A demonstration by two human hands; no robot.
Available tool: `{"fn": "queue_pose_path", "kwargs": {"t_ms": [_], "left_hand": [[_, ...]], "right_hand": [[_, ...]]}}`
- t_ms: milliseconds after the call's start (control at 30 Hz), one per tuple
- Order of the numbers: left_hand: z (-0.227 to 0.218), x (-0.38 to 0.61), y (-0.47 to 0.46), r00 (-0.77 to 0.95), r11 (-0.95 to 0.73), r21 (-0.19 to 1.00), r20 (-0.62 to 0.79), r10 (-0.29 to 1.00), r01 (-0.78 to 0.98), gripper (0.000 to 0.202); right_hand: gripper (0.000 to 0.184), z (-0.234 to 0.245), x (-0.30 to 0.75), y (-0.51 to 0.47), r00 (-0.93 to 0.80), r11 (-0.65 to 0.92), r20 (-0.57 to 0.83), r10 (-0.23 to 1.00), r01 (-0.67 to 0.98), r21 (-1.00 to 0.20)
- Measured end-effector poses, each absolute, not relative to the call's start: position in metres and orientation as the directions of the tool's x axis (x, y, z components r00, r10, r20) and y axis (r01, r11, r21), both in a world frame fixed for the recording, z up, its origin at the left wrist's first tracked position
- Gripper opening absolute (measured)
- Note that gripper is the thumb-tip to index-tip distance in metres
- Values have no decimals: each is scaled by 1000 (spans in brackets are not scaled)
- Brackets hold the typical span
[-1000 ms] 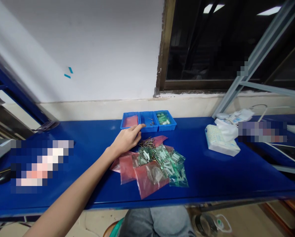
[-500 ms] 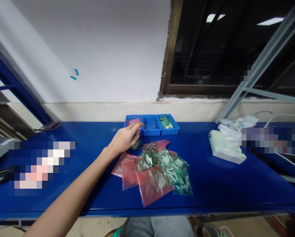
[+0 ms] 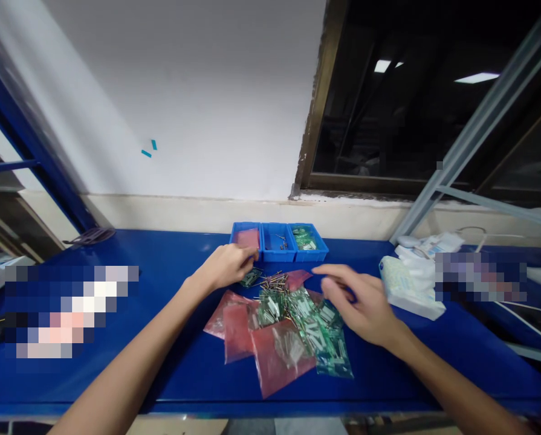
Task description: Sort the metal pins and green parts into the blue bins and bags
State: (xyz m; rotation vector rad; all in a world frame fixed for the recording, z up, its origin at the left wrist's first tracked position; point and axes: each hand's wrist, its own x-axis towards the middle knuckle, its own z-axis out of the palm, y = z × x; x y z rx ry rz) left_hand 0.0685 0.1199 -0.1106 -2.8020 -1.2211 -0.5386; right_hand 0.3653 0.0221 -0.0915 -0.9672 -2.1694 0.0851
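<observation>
Just in front of the left blue bin (image 3: pixel 234 232), my left hand (image 3: pixel 229 264) has its fingers curled together. Whatever they hold, if anything, is hidden. A small green bag (image 3: pixel 251 278) lies right below them. My right hand (image 3: pixel 361 296) hovers open at the right side of the pile, thumb and index finger apart, nothing visible between them. Between the hands lie loose metal screws or pins (image 3: pixel 274 282), green bags of pale parts (image 3: pixel 313 326) and red-pink plastic bags (image 3: pixel 281 368).
The middle blue bin (image 3: pixel 277 254) holds a few metal pieces, and the right blue bin (image 3: pixel 310 255) holds green bags. A tissue pack (image 3: pixel 410 290) lies to the right on the blue table (image 3: pixel 184 368). Metal frame posts (image 3: pixel 474 127) rise at both sides, with a wall behind.
My right hand has come into view over the right of the pile. My left hand's fingers have curled down and drawn slightly back from the bins. The view has tilted up a little.
</observation>
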Motion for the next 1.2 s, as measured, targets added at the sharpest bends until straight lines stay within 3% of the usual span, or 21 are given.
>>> {"fn": "queue_pose_path", "kwargs": {"t_ms": [100,333,500,733,1200], "left_hand": [[-114,80,113,671,-700,68,232,704,711,14],[-122,83,117,674,-706,70,241,698,705,21],[-123,79,121,688,-724,96,247,682,683,28],[-129,84,119,732,-758,86,210,648,647,25],[-133,85,121,719,-747,157,204,664,645,22]], "right_hand": [[24,-98,352,49,-527,698,470,708,623,-353],[22,-105,337,98,-701,752,274,659,622,-218],[24,-115,325,100,-712,778,315,627,583,-232],[26,-134,327,96,-704,770,318,635,609,-191],[21,-142,324,96,-658,738,343,671,637,-221]]}}
